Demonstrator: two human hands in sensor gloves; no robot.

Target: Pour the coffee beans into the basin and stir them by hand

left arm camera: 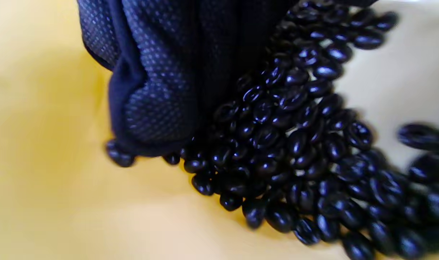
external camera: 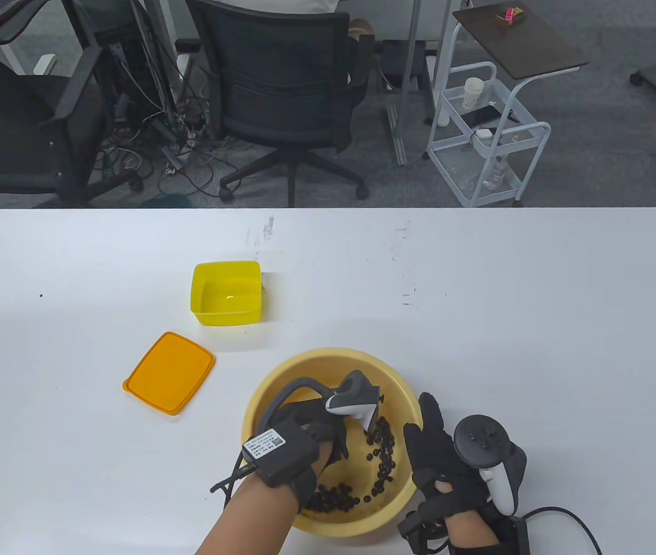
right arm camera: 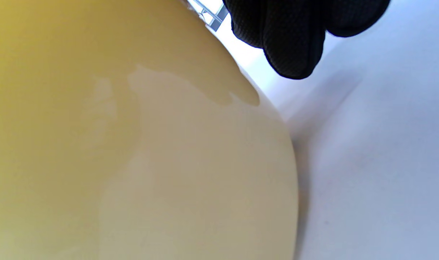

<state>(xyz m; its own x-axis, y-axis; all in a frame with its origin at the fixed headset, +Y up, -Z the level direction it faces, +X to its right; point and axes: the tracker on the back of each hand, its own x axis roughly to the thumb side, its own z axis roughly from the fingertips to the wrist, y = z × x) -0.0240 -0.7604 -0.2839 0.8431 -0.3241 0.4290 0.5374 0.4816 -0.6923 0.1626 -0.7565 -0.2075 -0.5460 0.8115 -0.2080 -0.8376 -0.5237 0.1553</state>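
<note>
**Stirring the beans in the basin**

The worktop point(external camera: 73, 404) is big and white. The basin point(external camera: 328, 361) sits near me. It is light and smooth, so it may slide. My right hand point(external camera: 443, 462) rests flat on its rim. My left hand point(external camera: 310, 439) pushes the beans point(left arm camera: 295, 144) with straight fingers. They are small, hard, shiny and roll easily.

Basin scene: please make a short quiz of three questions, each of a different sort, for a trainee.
1. True or false: the yellow box still holds coffee beans.
2. Which hand is inside the basin? A) left hand B) right hand
3. Fill in: the orange lid lies on the ____, apart from the box.

Key: 1 false, it looks empty; the beans are in the basin. 2 A; the right hand rests by the basin's outer rim. 3 table.
</note>
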